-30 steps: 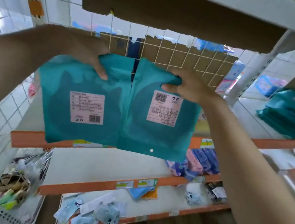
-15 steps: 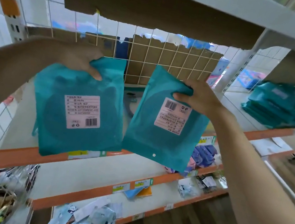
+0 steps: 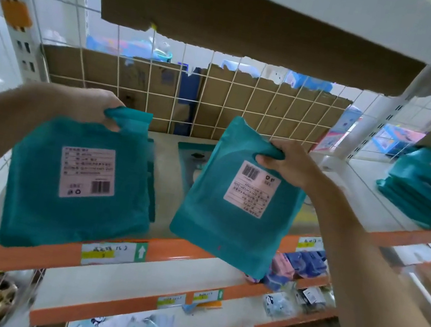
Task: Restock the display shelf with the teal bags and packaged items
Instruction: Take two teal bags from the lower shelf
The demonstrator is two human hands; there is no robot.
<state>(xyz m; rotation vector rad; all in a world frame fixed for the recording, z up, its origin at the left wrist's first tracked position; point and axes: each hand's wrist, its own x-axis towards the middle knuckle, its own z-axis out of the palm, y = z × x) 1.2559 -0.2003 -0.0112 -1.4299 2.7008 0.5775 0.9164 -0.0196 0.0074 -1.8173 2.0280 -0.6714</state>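
Head view: your left hand pinches the top corner of the left bag, with the fingers curled over its crumpled rim. The bag hangs straight down below the hand. Its label faces you, barcode at the lower right, and its bottom edge hangs in front of the orange lip of the shelf.

Your right hand pinches the top right corner of the right bag. That bag hangs tilted below and to the left of the hand, and its label is upside down, with the barcode at the top. The two bags are apart. Through the gap between them a teal-edged pack lies flat on the shelf.

At the back of the shelf stands a wire grid with cardboard behind it. A stack of teal bags lies on the next shelf section, well apart from your right hand. Small packets lie on the lower shelves.
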